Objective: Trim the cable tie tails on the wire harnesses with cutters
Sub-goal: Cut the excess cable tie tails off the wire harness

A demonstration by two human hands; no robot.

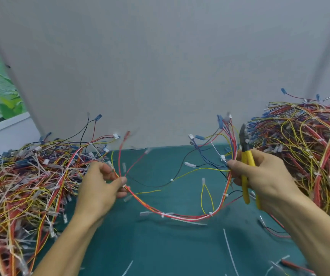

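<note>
A wire harness [180,215] of red, yellow and white wires hangs in a loop between my hands above the teal mat. My left hand [100,186] pinches its left end between thumb and fingers. My right hand [263,174] grips the yellow-handled cutters [246,168], jaws pointing up and shut, while its thumb and forefinger pinch the harness's right end. White cable ties [211,214] sit along the loop, and a long white tie tail [217,151] sticks up near my right thumb.
A big heap of harnesses [21,186] lies at the left and another heap [309,152] at the right. Cut white tie tails [230,253] lie on the teal mat [170,246]. A grey panel [160,66] stands behind.
</note>
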